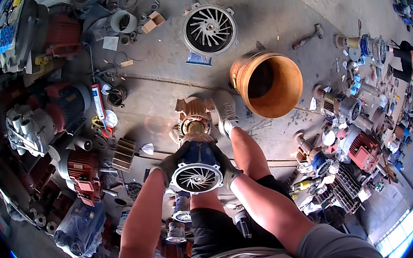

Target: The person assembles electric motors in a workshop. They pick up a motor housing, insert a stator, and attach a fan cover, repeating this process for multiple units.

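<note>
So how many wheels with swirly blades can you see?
2 clearly: a vaned wheel on the floor, left of the orange drum, and another vaned wheel on the held blue housing. Clutter may hide more.

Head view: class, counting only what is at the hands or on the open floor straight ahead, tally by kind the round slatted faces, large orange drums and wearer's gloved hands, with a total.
Round slatted faces: 2 (one on the held blue part, one on the floor)
Large orange drum: 1
Gloved hands: 2 (left hand, right hand)
Total: 5
</note>
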Motion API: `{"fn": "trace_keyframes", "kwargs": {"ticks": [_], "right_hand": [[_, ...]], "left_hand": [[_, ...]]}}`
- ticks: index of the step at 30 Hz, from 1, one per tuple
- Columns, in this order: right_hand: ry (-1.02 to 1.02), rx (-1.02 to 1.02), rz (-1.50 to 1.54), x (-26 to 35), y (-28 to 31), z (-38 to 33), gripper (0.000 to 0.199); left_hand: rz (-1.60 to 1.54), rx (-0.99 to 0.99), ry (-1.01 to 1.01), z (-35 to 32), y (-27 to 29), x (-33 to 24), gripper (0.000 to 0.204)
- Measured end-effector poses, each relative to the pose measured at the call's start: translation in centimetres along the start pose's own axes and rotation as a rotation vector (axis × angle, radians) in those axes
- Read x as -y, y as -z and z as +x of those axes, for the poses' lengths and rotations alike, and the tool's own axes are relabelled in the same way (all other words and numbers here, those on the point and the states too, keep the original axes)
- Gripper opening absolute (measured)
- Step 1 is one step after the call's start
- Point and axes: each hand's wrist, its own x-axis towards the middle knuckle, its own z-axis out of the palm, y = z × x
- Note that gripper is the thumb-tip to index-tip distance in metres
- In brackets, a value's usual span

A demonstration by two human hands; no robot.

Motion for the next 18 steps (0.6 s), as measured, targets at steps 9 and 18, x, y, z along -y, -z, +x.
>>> {"fn": "trace_keyframes", "kwargs": {"ticks": [9,18], "right_hand": [[0.003,0.003,0.014,0.6,0.9,1.2,0.055],[-0.027,-0.028,0.000,1.1,0.3,2.7,0.051]], "left_hand": [[0.006,0.004,-0.002,1.2,0.6,-0.7,0.045],[-0.008,0.010,-0.006,2.3,1.2,-1.5,0.044]]}}
